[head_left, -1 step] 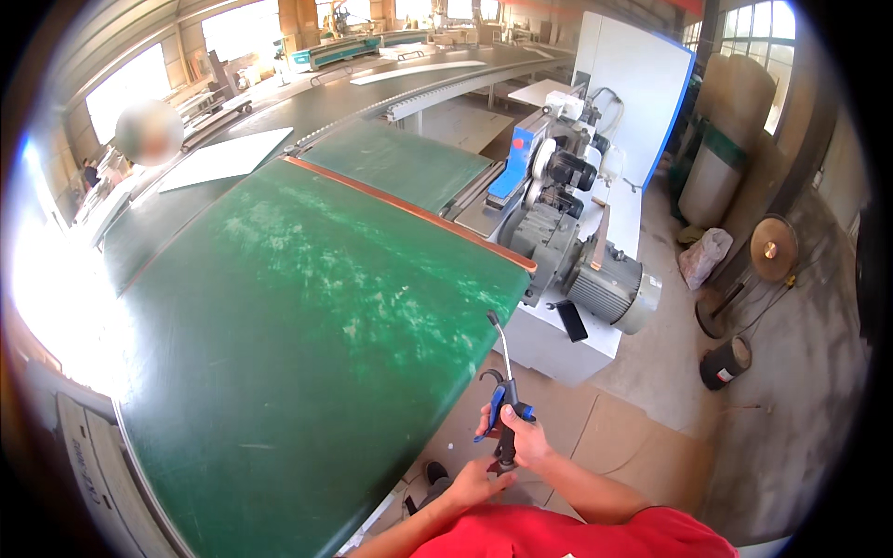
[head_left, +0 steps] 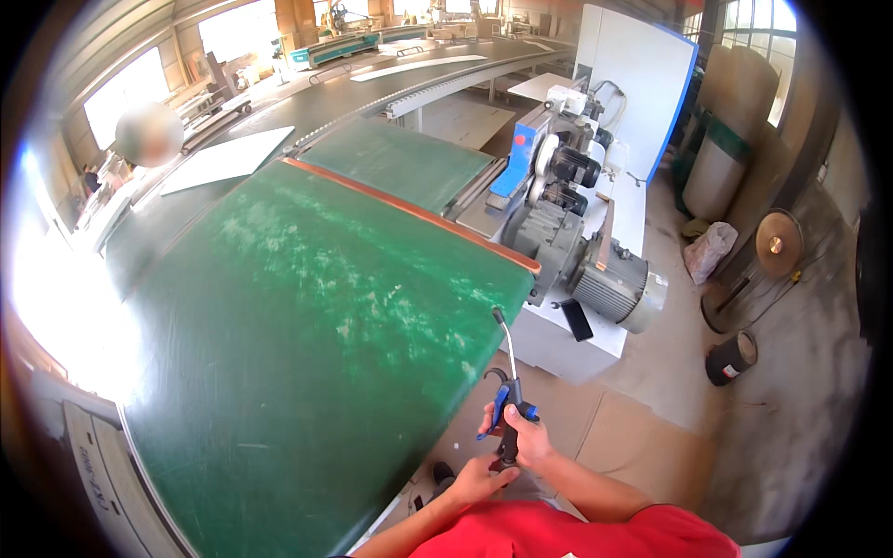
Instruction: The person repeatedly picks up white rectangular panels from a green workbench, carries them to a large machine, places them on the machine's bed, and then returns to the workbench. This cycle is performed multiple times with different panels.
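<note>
In my right hand is an air blow gun with a black body, blue trigger and thin bent metal nozzle. The fingers wrap round its grip, and the nozzle points up and away, its black tip close to the near right edge of a green conveyor belt. My left hand closes round the lower end of the handle, just beneath the right one. Its fingertips are partly hidden. Pale dusty smears mark the belt's surface.
Right of the belt stands a machine with a grey motor; a black phone lies by it. An orange-brown strip crosses the belt's far end. A white panel lies beyond. On the floor are a black bucket and a pedestal fan.
The view has shifted slightly. My left hand has drawn up closer to the handle's lower end, its thumb now against it. The right hand keeps its hold on the blow gun.
</note>
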`<state>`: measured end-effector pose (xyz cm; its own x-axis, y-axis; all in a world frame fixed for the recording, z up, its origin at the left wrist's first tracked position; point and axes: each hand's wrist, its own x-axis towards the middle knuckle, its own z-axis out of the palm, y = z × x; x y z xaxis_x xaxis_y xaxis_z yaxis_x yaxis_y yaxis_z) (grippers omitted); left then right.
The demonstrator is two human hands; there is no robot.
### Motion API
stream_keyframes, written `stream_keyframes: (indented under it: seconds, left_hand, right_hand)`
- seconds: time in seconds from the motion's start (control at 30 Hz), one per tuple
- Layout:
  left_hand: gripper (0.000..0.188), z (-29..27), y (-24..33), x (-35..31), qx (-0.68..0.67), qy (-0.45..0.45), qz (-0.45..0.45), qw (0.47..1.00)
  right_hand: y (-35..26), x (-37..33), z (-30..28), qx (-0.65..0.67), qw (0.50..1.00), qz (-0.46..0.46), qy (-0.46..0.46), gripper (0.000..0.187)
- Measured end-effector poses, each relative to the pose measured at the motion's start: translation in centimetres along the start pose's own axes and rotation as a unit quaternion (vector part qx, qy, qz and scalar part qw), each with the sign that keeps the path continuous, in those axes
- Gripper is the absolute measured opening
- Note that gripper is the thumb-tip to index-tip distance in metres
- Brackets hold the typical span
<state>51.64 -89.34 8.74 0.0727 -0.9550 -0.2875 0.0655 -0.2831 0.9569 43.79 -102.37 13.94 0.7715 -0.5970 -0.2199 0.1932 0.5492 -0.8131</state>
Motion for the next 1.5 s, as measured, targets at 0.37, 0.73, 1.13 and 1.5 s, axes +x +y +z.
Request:
stream_keyframes:
  seconds: [0.37, 0.73, 1.13, 1.5]
  left_hand:
    - [0.030, -3.6, 4.9, 9.7, 0.039, 0.285, -0.064, 0.956]
    - [0.033, -0.3, 10.8, 13.9, 0.032, 0.450, -0.089, 0.888]
    - [0.038, -0.6, 9.0, 14.5, -0.013, 0.420, -0.081, 0.904]
    - [0.051, 0.5, 5.8, 5.5, 0.038, 0.530, 0.026, 0.847]
  right_hand:
    - [-3.9, 14.6, -1.2, -0.033, 0.989, 0.088, -0.111, 0.031]
    - [-8.6, 19.4, -4.0, -0.059, 0.951, 0.142, -0.268, 0.034]
    - [-10.4, 19.1, -3.6, -0.079, 0.943, 0.147, -0.288, 0.031]
    - [-2.3, 13.7, 0.9, -0.165, 0.899, 0.066, -0.400, 0.031]
